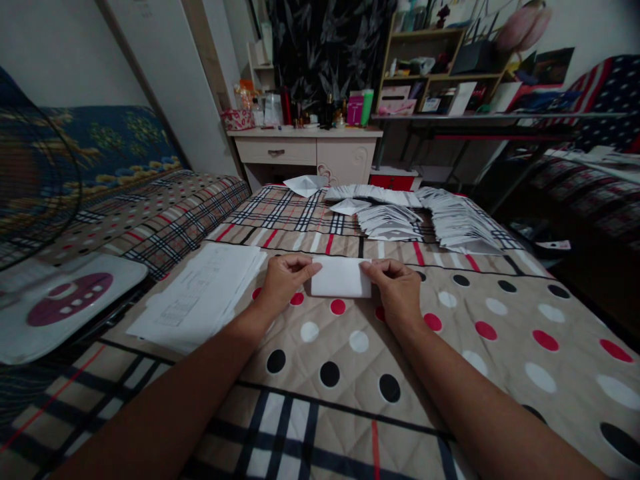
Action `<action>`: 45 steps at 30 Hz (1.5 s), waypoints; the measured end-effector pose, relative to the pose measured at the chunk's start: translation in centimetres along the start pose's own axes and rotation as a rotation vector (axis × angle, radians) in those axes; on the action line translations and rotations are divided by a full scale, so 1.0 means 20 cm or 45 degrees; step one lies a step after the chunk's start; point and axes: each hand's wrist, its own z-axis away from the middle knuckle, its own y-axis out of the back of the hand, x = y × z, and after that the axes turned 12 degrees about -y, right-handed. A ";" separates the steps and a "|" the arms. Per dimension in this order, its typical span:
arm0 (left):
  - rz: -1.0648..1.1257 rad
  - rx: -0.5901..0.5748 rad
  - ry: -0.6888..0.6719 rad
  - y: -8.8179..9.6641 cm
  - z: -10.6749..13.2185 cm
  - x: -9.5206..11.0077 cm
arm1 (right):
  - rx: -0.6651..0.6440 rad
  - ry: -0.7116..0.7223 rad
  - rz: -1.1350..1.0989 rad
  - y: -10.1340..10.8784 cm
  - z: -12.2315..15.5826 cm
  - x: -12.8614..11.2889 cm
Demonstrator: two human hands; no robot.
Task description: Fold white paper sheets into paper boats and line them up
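A small folded white paper (pixel 341 277) lies on the quilted bedspread (pixel 450 347) in front of me. My left hand (pixel 285 279) is curled, with its fingers pinching the paper's left edge. My right hand (pixel 397 288) is curled too and grips the paper's right edge. Both hands rest on the bedspread. A stack of flat white sheets (pixel 200 297) lies just to the left of my left hand.
Rows of folded white papers (pixel 425 217) cover the far part of the bed. A fan (pixel 35 193) with a white base (pixel 60 303) stands at the left. Behind the bed are a dresser (pixel 305 152) with bottles and a shelf unit (pixel 440 67).
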 end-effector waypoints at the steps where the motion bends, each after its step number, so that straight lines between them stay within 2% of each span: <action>1: -0.007 0.001 0.001 0.00 0.00 0.00 | 0.000 0.012 0.006 0.00 0.00 0.00; 7: -0.016 0.012 0.012 0.00 0.00 0.02 | -0.010 0.080 0.044 0.00 0.01 0.00; 32: 0.025 0.010 0.006 0.00 0.00 0.02 | 0.000 0.094 0.059 -0.01 0.02 -0.01; 45: 0.023 -0.007 0.030 -0.02 0.00 0.03 | 0.044 0.187 0.140 -0.02 0.03 0.00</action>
